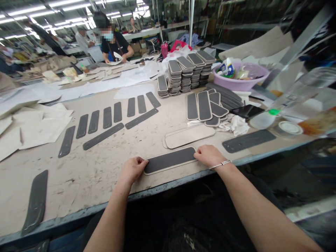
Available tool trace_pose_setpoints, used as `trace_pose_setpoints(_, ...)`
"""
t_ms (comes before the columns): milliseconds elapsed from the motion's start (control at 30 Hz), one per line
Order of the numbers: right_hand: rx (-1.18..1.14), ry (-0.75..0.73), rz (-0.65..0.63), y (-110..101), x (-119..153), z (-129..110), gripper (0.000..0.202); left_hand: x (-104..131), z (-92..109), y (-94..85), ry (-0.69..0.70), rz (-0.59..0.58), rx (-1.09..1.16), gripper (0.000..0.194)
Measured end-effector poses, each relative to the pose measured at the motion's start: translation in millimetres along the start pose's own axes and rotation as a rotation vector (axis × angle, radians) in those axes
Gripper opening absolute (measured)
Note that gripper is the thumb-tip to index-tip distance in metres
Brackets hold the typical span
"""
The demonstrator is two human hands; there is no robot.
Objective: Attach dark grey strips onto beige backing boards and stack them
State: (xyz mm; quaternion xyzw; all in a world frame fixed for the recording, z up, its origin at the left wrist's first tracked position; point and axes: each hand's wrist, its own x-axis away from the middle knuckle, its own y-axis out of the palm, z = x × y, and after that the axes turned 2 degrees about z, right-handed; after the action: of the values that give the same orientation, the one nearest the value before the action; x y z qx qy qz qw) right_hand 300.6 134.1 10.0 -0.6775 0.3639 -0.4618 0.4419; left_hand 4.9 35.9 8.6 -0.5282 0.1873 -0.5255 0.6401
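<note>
Close to the table's front edge lies a long dark grey panel with a pale border and rounded corners point(170, 160). My left hand point(133, 169) pinches its left end between thumb and fingers. At its right end, my right hand point(209, 155), with a bracelet at the wrist, has its fingers closed on the corner. Just behind the panel are pale rounded blanks point(190, 136), one partly over another. A dark grey strip point(249, 140) lies to the right of my right hand.
Several dark strips point(107, 117) are spread on the table's left half. Stacks of bordered panels point(174, 78) stand at the back, with loose ones point(204, 106) before them. A purple basin point(240, 82) and a plastic bottle point(265, 119) are at right. Another person point(115, 47) works across the table.
</note>
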Motion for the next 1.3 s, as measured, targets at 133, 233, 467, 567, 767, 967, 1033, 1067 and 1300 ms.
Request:
trace_pose_setpoints(133, -0.001, -0.003, 0.005, 2.3, -0.3, 0.5, 0.029, -0.3, 1.3, 0.0, 0.002, -0.002, -0.048, 0.035)
trace_pose_setpoints(233, -0.014, 0.006, 0.012, 3.1, 0.2, 0.7, 0.028, -3.3, -1.5, 0.9, -0.006, -0.034, -0.063, 0.039)
trace_pose_setpoints(467, -0.004, 0.011, 0.047, 2.4, 2.4, -1.2, 0.028, -4.8, 0.7, -2.1, -0.033, -0.049, -0.090, 0.041)
trace_pose_setpoints(567, 0.000, 0.005, 0.048, 2.4, 2.6, -2.4, 0.028, -4.2, 1.5, -2.4, -0.032, -0.054, -0.077, 0.041)
trace_pose_setpoints(767, 0.010, 0.035, 0.025, 3.2, 1.4, -3.5, 0.027, -6.3, -3.0, 0.7, -0.005, -0.042, -0.056, 0.041)
trace_pose_setpoints(967, 0.026, 0.038, 0.008, 0.8, 2.1, -5.1, 0.025, -6.8, -5.4, 2.9, -0.028, -0.022, -0.051, 0.040)
trace_pose_setpoints(1033, 0.038, 0.039, 0.002, -0.6, 3.2, -6.5, 0.025, -6.5, -7.2, 4.2, -0.025, 0.001, -0.061, 0.039)
trace_pose_setpoints(1067, 0.043, 0.038, 0.001, -1.0, 4.0, -7.3, 0.026, -6.2, -8.1, 4.9, -0.020, 0.025, -0.060, 0.038)
trace_pose_setpoints(1300, 0.062, 0.098, 0.001, -2.4, 8.2, -3.4, 0.032, -0.7, -7.6, 7.7, 0.028, 0.067, -0.018, 0.036)
